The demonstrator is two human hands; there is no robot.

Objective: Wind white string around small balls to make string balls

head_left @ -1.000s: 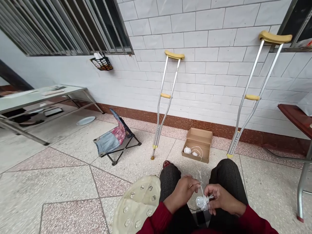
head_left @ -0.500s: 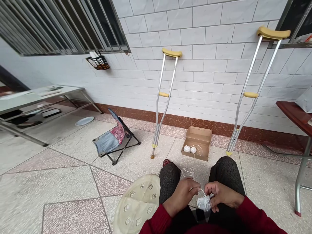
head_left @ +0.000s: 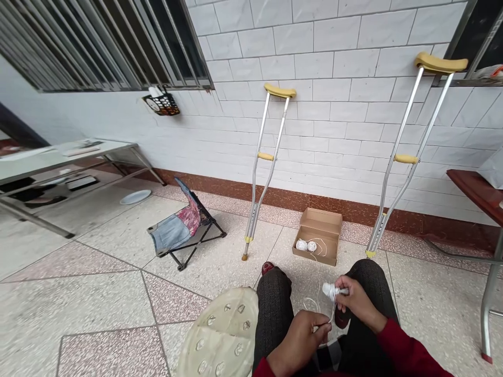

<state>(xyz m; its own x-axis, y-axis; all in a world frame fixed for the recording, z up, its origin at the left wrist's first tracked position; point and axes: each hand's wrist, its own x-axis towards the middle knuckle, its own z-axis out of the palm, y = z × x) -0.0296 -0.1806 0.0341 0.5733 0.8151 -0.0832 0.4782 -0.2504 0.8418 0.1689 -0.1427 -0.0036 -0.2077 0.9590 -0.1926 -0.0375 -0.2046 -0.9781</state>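
My right hand (head_left: pixel 356 299) grips a small bundle of white cord (head_left: pixel 330 291) above my right thigh, with the wound end pointing left. Lower and to the left, my left hand (head_left: pixel 301 337) pinches a strand of the same cord between thumb and forefinger. A loose loop of cord (head_left: pixel 312 303) hangs between my knees. Beyond my knees an open cardboard box (head_left: pixel 319 225) stands on the floor, with two white balls of cord (head_left: pixel 306 245) and a loose strand inside.
Two crutches (head_left: pixel 265 156) (head_left: pixel 405 158) lean on the tiled wall. A folding chair (head_left: pixel 173 233) and a round pale mat (head_left: pixel 223 330) are on the left. A red-topped table (head_left: pixel 477 193) stands right, a long table (head_left: pixel 58 157) far left.
My right hand has lifted the cord bundle up and away from my body. My left hand has moved down and nearer to me with the strand. The view has tilted up slightly.
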